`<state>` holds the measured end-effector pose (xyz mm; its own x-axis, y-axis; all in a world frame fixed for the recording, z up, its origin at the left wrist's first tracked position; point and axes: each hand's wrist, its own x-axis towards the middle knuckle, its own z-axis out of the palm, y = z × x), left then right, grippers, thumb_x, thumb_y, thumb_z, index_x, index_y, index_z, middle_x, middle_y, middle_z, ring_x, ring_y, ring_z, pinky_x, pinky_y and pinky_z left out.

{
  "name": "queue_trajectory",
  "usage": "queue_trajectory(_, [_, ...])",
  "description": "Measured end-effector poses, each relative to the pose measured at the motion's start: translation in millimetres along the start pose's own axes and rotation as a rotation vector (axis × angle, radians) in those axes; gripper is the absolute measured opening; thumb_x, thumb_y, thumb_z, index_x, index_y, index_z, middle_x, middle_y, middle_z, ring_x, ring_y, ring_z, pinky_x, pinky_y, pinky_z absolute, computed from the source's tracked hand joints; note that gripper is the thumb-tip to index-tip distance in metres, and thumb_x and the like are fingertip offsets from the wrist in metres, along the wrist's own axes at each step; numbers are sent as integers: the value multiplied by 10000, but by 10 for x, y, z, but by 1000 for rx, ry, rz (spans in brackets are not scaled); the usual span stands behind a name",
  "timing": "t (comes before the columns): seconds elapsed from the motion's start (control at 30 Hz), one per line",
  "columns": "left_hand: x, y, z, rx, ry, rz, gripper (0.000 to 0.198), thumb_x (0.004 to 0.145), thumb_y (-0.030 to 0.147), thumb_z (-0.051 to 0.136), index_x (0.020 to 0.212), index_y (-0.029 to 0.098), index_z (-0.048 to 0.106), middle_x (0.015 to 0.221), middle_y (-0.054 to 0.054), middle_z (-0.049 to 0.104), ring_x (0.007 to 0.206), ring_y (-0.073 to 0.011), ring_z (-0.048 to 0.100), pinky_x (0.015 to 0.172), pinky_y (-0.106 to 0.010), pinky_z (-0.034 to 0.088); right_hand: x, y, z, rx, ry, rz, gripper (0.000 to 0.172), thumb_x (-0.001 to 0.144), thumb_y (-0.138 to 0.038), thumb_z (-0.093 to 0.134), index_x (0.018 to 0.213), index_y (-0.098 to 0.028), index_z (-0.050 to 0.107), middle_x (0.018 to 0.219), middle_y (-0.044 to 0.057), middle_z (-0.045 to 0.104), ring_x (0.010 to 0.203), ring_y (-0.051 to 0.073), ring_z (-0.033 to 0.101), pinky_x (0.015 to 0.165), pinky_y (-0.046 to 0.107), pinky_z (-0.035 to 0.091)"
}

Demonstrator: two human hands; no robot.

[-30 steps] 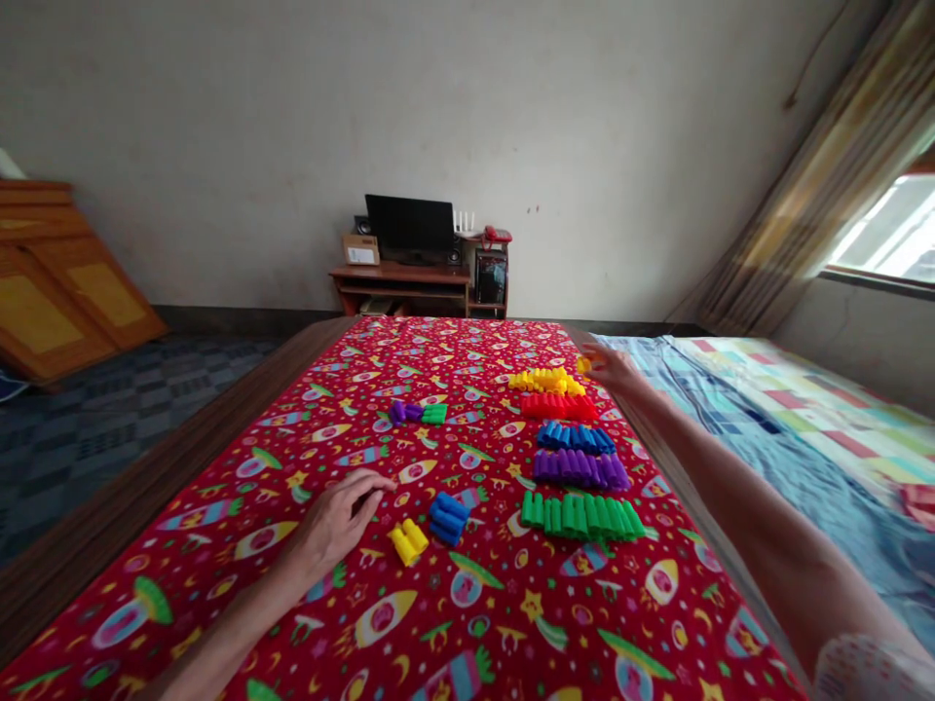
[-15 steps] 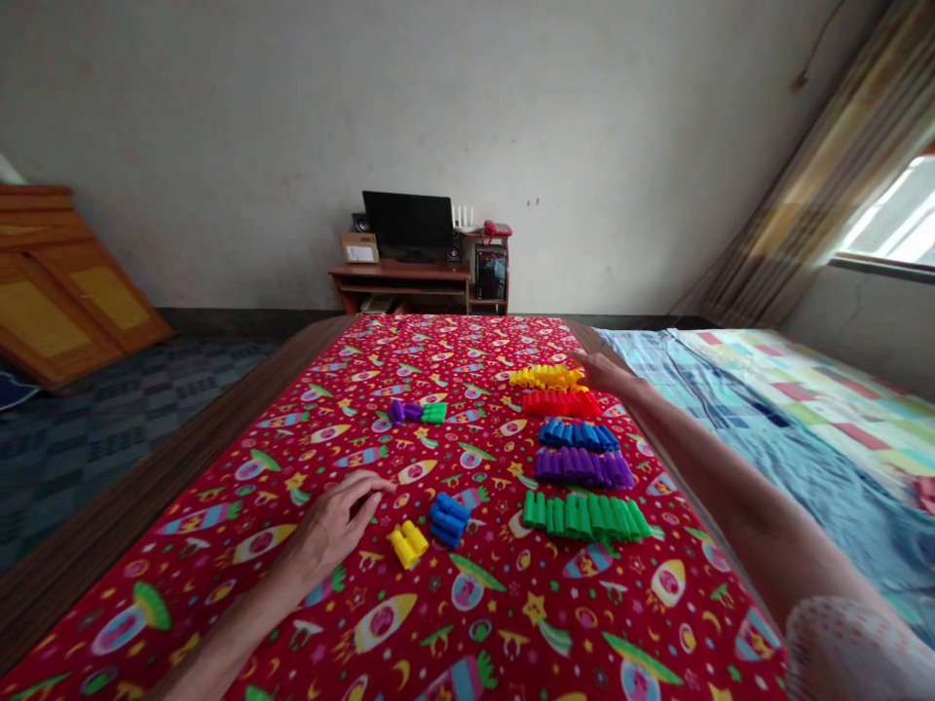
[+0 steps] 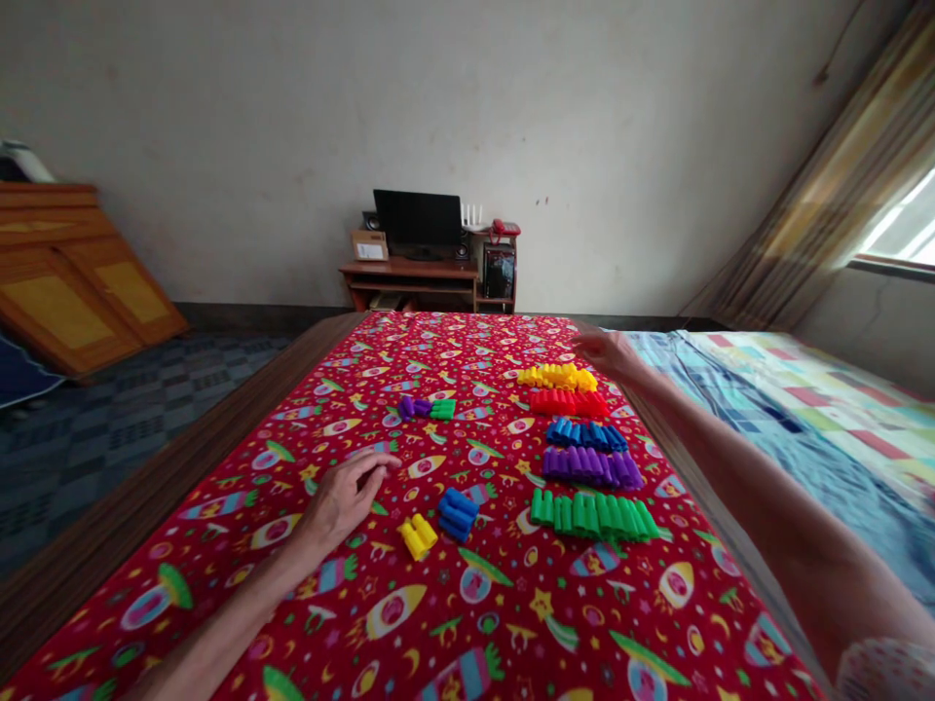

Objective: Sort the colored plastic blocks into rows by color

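My left hand [image 3: 349, 498] rests over the red cloth with its fingers loosely bent and apart from the thumb, holding nothing. Just right of it lie a yellow pair of small plastic tubes [image 3: 418, 536] and a blue group of tubes [image 3: 458, 514]. My right hand [image 3: 600, 350] hovers past the far right end of the yellow tube row [image 3: 556, 377], fingers loosely extended, with nothing visible in them. Nearer me, in line, are the red row [image 3: 568, 402], blue row [image 3: 586, 435], purple row [image 3: 591, 467] and green row [image 3: 593, 515]. Purple tubes [image 3: 414, 408] and green tubes [image 3: 442, 409] lie farther off, left of centre.
The rocket-patterned red cloth [image 3: 394, 613] covers a table with brown edges. A bed [image 3: 730, 419] adjoins on the right. Beyond the far end stands a desk [image 3: 409, 273] with a monitor [image 3: 419, 224]; a wooden cabinet [image 3: 80, 282] is at the left.
My right hand has lifted off the right end of the yellow row and moved slightly away. My left hand's fingers have bent a little more. The view has shifted slightly.
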<state>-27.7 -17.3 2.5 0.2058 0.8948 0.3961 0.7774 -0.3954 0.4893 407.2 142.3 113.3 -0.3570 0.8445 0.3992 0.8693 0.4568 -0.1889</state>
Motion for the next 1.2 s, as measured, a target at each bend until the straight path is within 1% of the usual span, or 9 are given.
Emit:
queue_trajectory(0.17, [562, -186, 76, 82, 185, -27, 466, 864, 344, 416, 1266, 165, 567, 1290, -135, 588, 1211, -274, 553, 1042, -424, 445, 59, -841, 347, 102, -254, -335, 225, 854, -151, 479, 834, -127, 702, 693, 41, 658, 586, 110, 502, 579, 236, 340])
queue_trajectory(0.23, [831, -253, 158, 110, 119, -44, 545, 818, 402, 497, 1295, 144, 547, 1315, -160, 567, 1315, -335, 447, 1119, -525, 323, 110, -1190, 557, 68, -318, -422, 216, 890, -167, 483, 864, -114, 691, 726, 60, 665, 612, 120, 513, 598, 243, 362])
queue_trajectory(0.33, [1100, -300, 291, 81, -79, -12, 537, 778, 425, 574, 1244, 158, 596, 1249, -143, 617, 1254, -340, 503, 1076, -530, 369, 216, -1607, 881, 28, -383, -491, 187, 890, -172, 548, 1018, -112, 670, 892, 100, 705, 749, 154, 595, 671, 253, 425])
queue_trajectory(0.53, [984, -186, 429, 65, -105, 78, 252, 820, 268, 528, 996, 187, 690, 1048, -88, 683, 1025, -241, 622, 946, -386, 485, 234, -1951, 1244, -60, -447, -527, 183, 883, -168, 584, 1030, -92, 663, 979, 138, 706, 851, 191, 627, 733, 275, 458])
queue_trajectory(0.67, [732, -63, 366, 59, -94, 93, 228, 837, 311, 524, 920, 178, 690, 968, -91, 681, 949, -239, 631, 889, -378, 504, 67, -1829, 996, -34, -394, -493, 192, 874, -216, 611, 1027, -122, 679, 917, 121, 699, 832, 199, 609, 727, 290, 447])
queue_trajectory(0.8, [507, 3, 285, 17, -124, 106, 256, 853, 360, 503, 902, 185, 683, 922, -70, 696, 917, -231, 641, 856, -375, 520, -208, -1471, 396, 104, -299, -438, 274, 944, -328, 540, 1088, -139, 675, 874, 75, 691, 754, 144, 588, 711, 262, 424])
queue_trajectory(0.93, [361, 184, 241, -45, -97, 121, 345, 908, 430, 453, 998, 184, 678, 1006, -86, 704, 973, -243, 650, 893, -402, 525, -672, -1197, -128, 342, -271, -204, 368, 929, -441, 548, 1071, -131, 686, 775, 30, 664, 644, 109, 537, 592, 234, 373])
queue_trajectory(1.03, [317, 591, 204, -22, 44, 252, 363, 933, 440, 450, 1087, 192, 666, 1140, -107, 671, 1121, -277, 599, 1029, -465, 449, -1024, -1252, -257, 458, -258, -74, 408, 933, -473, 522, 1034, -115, 689, 690, 6, 623, 569, 92, 483, 529, 228, 328])
queue_trajectory(1.2, [265, 1460, 284, -151, -36, 417, 508, 892, 437, 606, 1344, 227, 510, 1221, -92, 615, 1142, -250, 598, 953, -380, 524, -1356, -1589, -123, 404, -125, -81, 341, 947, -430, 534, 1038, -134, 676, 783, 35, 676, 642, 117, 572, 609, 241, 383])
